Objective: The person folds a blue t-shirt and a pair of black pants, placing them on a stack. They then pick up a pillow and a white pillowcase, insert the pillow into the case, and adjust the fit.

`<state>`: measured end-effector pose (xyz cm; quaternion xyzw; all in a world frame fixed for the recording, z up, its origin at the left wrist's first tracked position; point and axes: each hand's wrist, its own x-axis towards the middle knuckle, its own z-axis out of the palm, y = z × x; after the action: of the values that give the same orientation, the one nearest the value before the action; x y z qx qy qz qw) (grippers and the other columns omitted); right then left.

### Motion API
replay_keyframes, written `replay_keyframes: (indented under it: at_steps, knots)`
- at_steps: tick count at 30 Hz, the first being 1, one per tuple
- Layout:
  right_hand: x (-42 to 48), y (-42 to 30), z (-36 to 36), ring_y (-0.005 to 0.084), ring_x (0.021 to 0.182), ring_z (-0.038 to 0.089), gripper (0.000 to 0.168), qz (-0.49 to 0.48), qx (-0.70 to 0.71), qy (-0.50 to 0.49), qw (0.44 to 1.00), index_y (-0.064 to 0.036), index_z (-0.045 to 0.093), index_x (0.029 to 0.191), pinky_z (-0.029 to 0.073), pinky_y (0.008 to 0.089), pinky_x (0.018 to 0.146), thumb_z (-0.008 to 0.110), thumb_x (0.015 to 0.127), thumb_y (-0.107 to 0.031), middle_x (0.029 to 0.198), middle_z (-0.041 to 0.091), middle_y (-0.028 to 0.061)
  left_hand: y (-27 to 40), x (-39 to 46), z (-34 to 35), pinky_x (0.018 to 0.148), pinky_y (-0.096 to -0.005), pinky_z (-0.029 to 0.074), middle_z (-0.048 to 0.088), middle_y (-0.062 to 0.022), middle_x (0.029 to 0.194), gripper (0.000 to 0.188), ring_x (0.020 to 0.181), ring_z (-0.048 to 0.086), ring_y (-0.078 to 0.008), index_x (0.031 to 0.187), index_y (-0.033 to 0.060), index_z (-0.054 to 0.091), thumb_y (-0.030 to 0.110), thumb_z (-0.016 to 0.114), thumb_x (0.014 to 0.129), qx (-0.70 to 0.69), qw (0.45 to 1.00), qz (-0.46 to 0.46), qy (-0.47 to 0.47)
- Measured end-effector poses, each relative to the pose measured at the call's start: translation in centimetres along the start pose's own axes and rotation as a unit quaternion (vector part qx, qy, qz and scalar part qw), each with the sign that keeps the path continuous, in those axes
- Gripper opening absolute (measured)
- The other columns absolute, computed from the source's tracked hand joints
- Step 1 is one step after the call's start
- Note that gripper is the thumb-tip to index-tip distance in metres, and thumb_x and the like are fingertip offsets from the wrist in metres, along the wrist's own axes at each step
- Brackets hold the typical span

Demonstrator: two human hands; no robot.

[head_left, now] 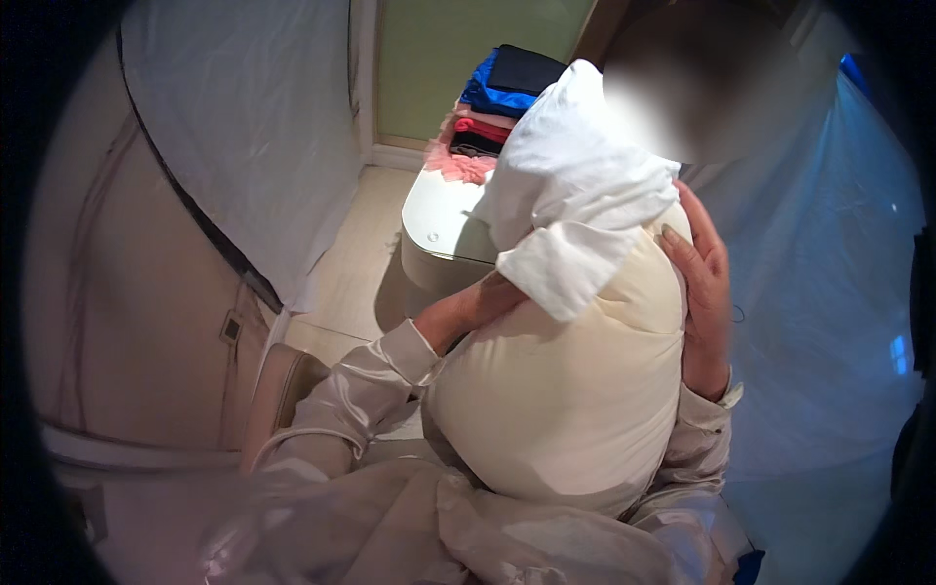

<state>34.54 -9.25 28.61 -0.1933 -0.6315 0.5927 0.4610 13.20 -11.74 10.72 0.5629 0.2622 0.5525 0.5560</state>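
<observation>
A plump cream-coloured cushion point(556, 409) stands upright close in front of me. A white cloth point(578, 190) covers its upper end, with a folded flap hanging down its face. My left hand point(490, 300) is at the cushion's left side, its fingers hidden beneath the white flap. On the opposite side my right hand point(698, 270) grips the upper edge of the cushion, thumb on the cream fabric and fingers up beside the cloth's hem.
Beyond the cushion is a white glass-topped table point(439, 212) bearing a stack of folded clothes point(504, 95). A pale hanging sheet point(248, 131) is at the left, a translucent sheet point(812, 314) at the right. The padded arm of a seat point(281, 380) stands near my left sleeve.
</observation>
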Motion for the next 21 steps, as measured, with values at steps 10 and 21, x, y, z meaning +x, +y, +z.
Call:
replay_keyframes:
  at_steps: [10, 21]
  knots:
    - [5.6, 7.0, 8.0, 0.0109, 0.087, 0.062, 0.040, 0.043, -0.410, -0.175, 0.894, -0.003, 0.060, 0.130, 0.050, 0.0261, 0.081, 0.057, 0.092, -0.011, 0.092, 0.067, 0.0090, -13.4, -1.4, -0.5, 0.106, -0.0323, 0.039, 0.043, -0.0095, 0.146, 0.068, 0.127, 0.045, -0.0201, 0.153, 0.0066, 0.021, 0.021, 0.059, 0.100, -0.206, 0.955, -0.134, 0.168]
    - [4.8, 27.6, 15.8, 0.0433, 0.089, 0.064, 0.018, -0.094, -0.458, -0.200, 0.861, 0.002, 0.063, 0.092, 0.050, 0.0513, 0.079, 0.062, 0.083, -0.014, 0.090, 0.065, 0.0276, -9.3, -10.6, -9.7, 0.095, -0.0309, 0.049, 0.051, -0.0119, 0.138, 0.058, 0.112, 0.057, -0.0199, 0.149, 0.0085, 0.029, 0.019, 0.058, 0.100, -0.155, 0.803, -0.073, 0.571]
